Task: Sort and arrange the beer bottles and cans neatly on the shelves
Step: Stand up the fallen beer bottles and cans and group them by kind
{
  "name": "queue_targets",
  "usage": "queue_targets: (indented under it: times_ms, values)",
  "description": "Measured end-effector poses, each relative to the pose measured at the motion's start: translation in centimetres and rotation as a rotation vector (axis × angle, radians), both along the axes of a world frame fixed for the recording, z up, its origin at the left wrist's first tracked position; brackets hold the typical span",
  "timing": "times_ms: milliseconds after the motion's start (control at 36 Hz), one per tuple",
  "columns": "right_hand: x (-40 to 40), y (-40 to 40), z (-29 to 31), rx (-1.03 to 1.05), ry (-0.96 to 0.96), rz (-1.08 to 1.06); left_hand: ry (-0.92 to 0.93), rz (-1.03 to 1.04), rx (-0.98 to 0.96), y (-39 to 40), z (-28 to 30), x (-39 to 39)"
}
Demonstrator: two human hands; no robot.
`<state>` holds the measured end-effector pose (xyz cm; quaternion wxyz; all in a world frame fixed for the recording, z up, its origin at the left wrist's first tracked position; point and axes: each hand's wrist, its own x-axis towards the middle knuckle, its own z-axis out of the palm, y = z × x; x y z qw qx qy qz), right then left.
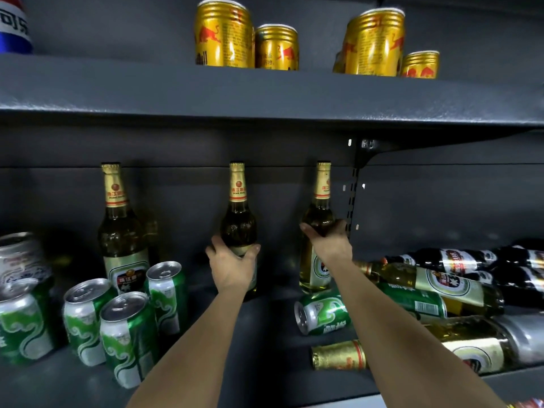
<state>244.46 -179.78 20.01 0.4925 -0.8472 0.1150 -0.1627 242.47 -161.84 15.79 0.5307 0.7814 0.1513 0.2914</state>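
I have both arms stretched into the lower dark grey metal shelf (pixel 265 343), each hand on an upright bottle. My left hand (pixel 232 266) wraps its fingers and thumb around the body of the middle amber glass beer bottle with a gold foil neck (pixel 238 222), which stands near the back of the shelf. My right hand (pixel 329 242) grips the shoulder of the pale green-gold glass beer bottle with a gold neck label (pixel 319 219) just to the right, also upright, with its base near the shelf floor. Well to the left stands a third upright amber bottle with a cream and black label (pixel 120 237), and in front of it a cluster of upright green and silver aluminium beer cans (pixel 126 331). Further left I see a white and red patterned can (pixel 20 257) stacked above another green can. On the right side of the shelf lies a jumble: a green can on its side (pixel 323 315) below my right forearm, several gold-necked bottles lying flat (pixel 435 287), and dark bottles with red and white labels (pixel 459 260) lying behind them. On the upper shelf (pixel 265 95) stand gold energy drink cans with red bulls (pixel 223 33) in two groups, and a blue, white and red cola container (pixel 13 22) sits at the far left edge.
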Motion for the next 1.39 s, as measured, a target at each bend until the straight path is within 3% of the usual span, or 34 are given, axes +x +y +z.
queue_targets:
  times_ms: [139, 222, 278, 333, 389, 444, 556, 639, 778, 1000, 1139, 1389]
  values:
    - [0.4, -0.3, 0.1, 0.07, -0.001, 0.041, 0.051, -0.013, -0.045, -0.1, 0.6, -0.4]
    - [0.2, -1.1, -0.1, 0.069, 0.015, 0.063, 0.04, 0.107, 0.002, -1.0, 1.1, -1.9]
    - [-0.9, -1.7, -0.2, -0.014, 0.018, 0.039, -0.041, 0.243, 0.126, -1.9, 1.1, -3.3]
    - [-2.2, -2.7, -0.5, -0.224, -0.016, -0.039, -0.17, 0.284, 0.222, -3.0, 0.8, -4.5]
    - [-3.5, -3.8, -1.0, -0.471, -0.051, -0.077, -0.232, 0.164, 0.29, -4.1, 0.1, -5.0]
    - [-4.6, -4.6, -1.4, -0.641, -0.006, -0.023, -0.175, -0.083, 0.332, -5.2, -0.9, -5.2]
    - [-6.0, -5.3, -2.2, -0.752, 0.127, 0.166, 0.26, -0.632, 0.303, -7.0, -2.2, -6.0]
    - [-6.6, -5.3, -2.6, -0.764, 0.128, 0.217, 0.378, -0.717, 0.329, -7.3, -2.8, -6.5]
    - [-7.1, -4.8, -2.5, -0.711, 0.131, 0.275, 0.291, -0.659, 0.377, -6.3, -2.5, -7.1]
    - [-8.0, -2.7, -4.0, -0.637, 0.143, 0.404, 0.061, -0.408, 0.035, -4.8, -0.9, -7.3]
    - [-8.4, -1.9, -5.3, -0.66, 0.143, 0.394, 0.069, -0.232, 0.056, -1.9, -0.1, -7.7]
    - [-8.9, -2.0, -3.6, -0.673, 0.192, 0.435, 0.133, -0.066, 0.265, 0.9, 0.4, -8.0]
